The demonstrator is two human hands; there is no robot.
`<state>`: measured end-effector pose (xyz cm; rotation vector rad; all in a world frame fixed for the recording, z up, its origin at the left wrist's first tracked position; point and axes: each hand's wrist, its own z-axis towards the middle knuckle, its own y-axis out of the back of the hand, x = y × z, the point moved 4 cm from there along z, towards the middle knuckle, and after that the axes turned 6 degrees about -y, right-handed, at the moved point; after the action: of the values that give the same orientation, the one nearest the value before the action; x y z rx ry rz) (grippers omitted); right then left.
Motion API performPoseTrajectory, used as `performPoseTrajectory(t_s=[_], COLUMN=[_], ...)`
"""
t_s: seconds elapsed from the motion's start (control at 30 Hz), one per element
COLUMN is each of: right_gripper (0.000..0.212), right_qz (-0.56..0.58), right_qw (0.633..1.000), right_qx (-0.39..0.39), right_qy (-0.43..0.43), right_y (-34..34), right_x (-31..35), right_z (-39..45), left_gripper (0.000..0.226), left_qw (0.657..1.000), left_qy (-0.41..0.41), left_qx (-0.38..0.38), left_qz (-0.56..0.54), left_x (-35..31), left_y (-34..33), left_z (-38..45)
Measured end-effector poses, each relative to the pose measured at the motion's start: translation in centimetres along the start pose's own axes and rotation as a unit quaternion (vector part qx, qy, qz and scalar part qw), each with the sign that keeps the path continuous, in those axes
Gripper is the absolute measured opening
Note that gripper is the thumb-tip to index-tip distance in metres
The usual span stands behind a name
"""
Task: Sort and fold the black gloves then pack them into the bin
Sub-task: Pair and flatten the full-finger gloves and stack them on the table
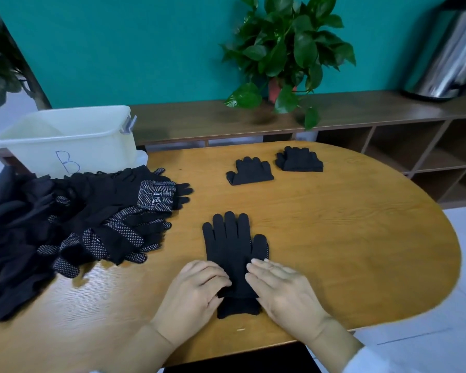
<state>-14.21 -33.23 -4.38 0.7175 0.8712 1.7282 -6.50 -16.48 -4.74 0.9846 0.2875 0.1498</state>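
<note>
My left hand (197,289) and right hand (283,288) lie flat, fingers relaxed and apart, pressing the lower part of a black glove (233,251) spread on the tabletop (347,238). Left of that glove sits the unsorted glove pile (92,219); beyond it, two folded pairs (249,172) (299,160). The bin (65,138) stands behind the pile.

My hands cover the lower palm of the glove (233,246) in front of me, so I can't see that bit. The loose glove pile (73,227) at 9 o'clock runs off the left edge, no way to count it. The bin (65,141) at 10 o'clock hides its own inside. The steel flask (449,55) at 2 o'clock is cropped and blurry.
</note>
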Motion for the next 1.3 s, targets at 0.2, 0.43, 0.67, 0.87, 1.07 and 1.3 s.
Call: performPoseTrajectory(t_s=[0.2,0.43,0.67,0.87,1.07,1.3], right_gripper=[0.020,0.022,0.024,0.028,0.029,0.033], right_qz=[0.003,0.024,0.005,0.008,0.032,0.064], right_qw=[0.999,1.000,0.998,0.998,0.997,0.992], right_qx=[-0.026,-0.005,-0.036,-0.024,0.018,0.103], right_qy=[0.022,0.019,0.052,0.059,0.061,0.021], right_y=[-0.2,-0.1,-0.1,0.1,0.5,2.1], right_x=[0.5,0.5,0.9,1.1,1.1,0.4], right_z=[-0.4,-0.3,-0.6,-0.5,-0.2,0.7], left_gripper=[0.022,0.015,0.018,0.019,0.021,0.037], left_qw=[1.000,0.995,0.994,0.992,0.988,0.995], left_qy=[-0.006,-0.078,-0.089,-0.104,-0.133,-0.017], left_qx=[0.004,0.013,0.045,0.042,0.051,0.077], left_qz=[0.009,0.056,0.040,0.061,0.062,-0.062], left_x=[-0.2,-0.9,-0.7,-1.2,-1.5,0.3], left_y=[0.0,0.3,0.6,1.0,1.3,2.1], left_z=[-0.1,0.2,-0.2,0.1,0.4,0.1])
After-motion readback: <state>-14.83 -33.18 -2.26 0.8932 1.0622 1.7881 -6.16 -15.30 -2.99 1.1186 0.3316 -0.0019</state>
